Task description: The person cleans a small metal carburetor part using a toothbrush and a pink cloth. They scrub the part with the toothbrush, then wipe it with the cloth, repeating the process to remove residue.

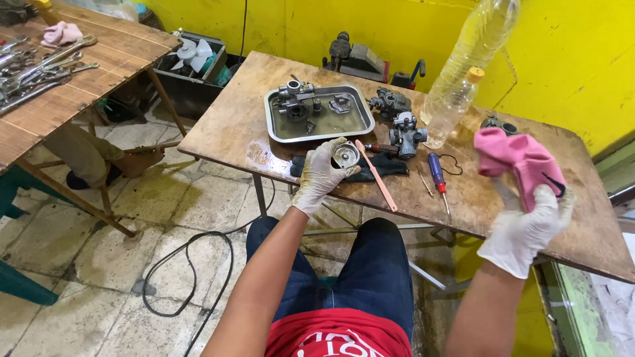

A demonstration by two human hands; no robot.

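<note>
My left hand (pixel 322 173), in a white glove, is closed around a small round metal carburetor bowl (pixel 345 155), its open side tipped up toward me, held just over the near edge of the wooden bench (pixel 231 142). My right hand (pixel 526 231), gloved the same, is clenched on a pink rag (pixel 519 162) that bunches up above my fingers, raised at about three o'clock from the bowl and well apart from it. So the bowl lies toward nine o'clock from the rag, with the whole span of the bench front between them; neither hand is free. Directly under the bowl and a little toward three o'clock lies a dark cloth (pixel 377 166) on the bench, and a pink-handled brush (pixel 376 175) rests across it, its long axis running from eleven o'clock down to five. Past the bowl at twelve o'clock sits a metal tray (pixel 319 129) with shallow liquid and carburetor pieces standing in it. At two o'clock from my left hand is a carburetor body (pixel 405 134), touching the far end of the dark cloth, and beyond it two clear plastic bottles (pixel 463 73) lean together. A blue-handled screwdriver (pixel 436 173) lies between the cloth and my right hand, pointing toward me.
</note>
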